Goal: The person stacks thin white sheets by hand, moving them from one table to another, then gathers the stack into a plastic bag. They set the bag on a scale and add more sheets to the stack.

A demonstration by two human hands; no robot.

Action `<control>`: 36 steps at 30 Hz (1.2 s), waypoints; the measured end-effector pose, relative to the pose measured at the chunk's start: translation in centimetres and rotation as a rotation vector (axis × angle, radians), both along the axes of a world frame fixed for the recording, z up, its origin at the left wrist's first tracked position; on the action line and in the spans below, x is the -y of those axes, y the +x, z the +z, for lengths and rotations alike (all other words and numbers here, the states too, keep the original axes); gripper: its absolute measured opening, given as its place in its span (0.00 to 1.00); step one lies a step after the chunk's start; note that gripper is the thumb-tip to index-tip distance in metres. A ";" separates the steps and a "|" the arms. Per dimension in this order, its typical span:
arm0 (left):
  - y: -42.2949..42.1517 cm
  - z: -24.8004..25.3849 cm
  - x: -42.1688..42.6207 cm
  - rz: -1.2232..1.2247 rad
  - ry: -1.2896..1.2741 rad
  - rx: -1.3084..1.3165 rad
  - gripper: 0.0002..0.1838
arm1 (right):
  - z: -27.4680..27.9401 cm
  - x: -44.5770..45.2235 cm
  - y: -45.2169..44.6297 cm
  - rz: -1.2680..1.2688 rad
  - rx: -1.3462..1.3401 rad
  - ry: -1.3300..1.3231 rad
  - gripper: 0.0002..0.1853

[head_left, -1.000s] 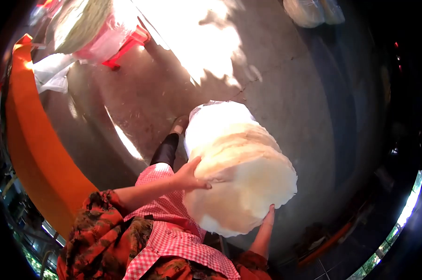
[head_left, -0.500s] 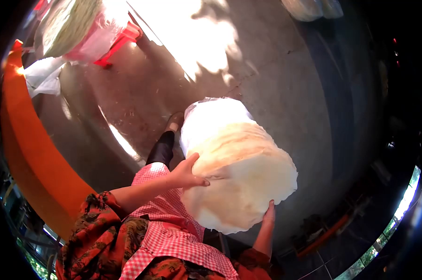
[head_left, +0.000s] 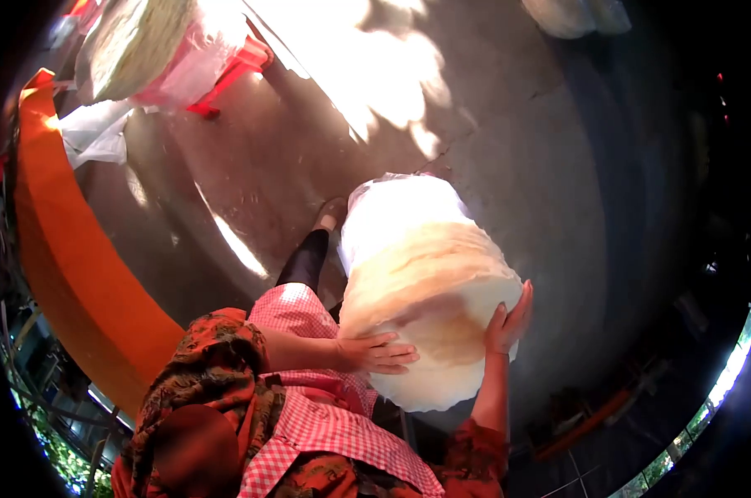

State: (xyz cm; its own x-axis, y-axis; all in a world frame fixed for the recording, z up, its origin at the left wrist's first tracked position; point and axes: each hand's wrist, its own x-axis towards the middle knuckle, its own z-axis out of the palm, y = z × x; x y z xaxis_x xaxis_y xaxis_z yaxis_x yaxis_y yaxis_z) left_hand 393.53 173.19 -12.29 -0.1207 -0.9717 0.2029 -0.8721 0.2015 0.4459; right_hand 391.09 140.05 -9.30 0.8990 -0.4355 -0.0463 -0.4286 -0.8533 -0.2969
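Observation:
A tall stack of thin, pale round sheets (head_left: 429, 274) stands before me, its lower part in a clear plastic bag (head_left: 402, 207). My left hand (head_left: 378, 353) lies flat on the near left part of the top sheet, fingers stretched out. On the right edge of the stack rests my right hand (head_left: 509, 319), fingers extended upward along the rim. Neither hand grips anything. The underside of the stack is hidden.
An orange curved surface (head_left: 89, 257) runs along the left. At the upper left, a bagged pale stack (head_left: 134, 46) sits by a red stool (head_left: 234, 75). More bagged items (head_left: 562, 15) lie at the top right on the concrete floor (head_left: 508, 158).
My left hand has gone from the stack's left edge onto its top and flattened. My right hand has moved up along the right edge. The view has shifted slightly.

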 end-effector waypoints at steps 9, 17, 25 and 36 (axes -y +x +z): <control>1.4 1.8 0.3 0.097 -0.088 -0.529 0.11 | -1.1 0.8 -1.1 -0.060 0.001 0.152 0.34; 15.7 -7.5 -1.6 1.444 0.144 -0.950 0.04 | 0.9 1.3 -1.3 -0.066 -0.072 0.323 0.34; 16.3 -29.2 7.8 1.124 0.625 -0.674 0.14 | -1.0 10.5 3.1 -0.262 -0.073 0.768 0.16; 19.4 -28.6 11.0 1.250 0.017 -0.853 0.05 | -30.8 10.6 8.4 0.276 -0.234 0.752 0.22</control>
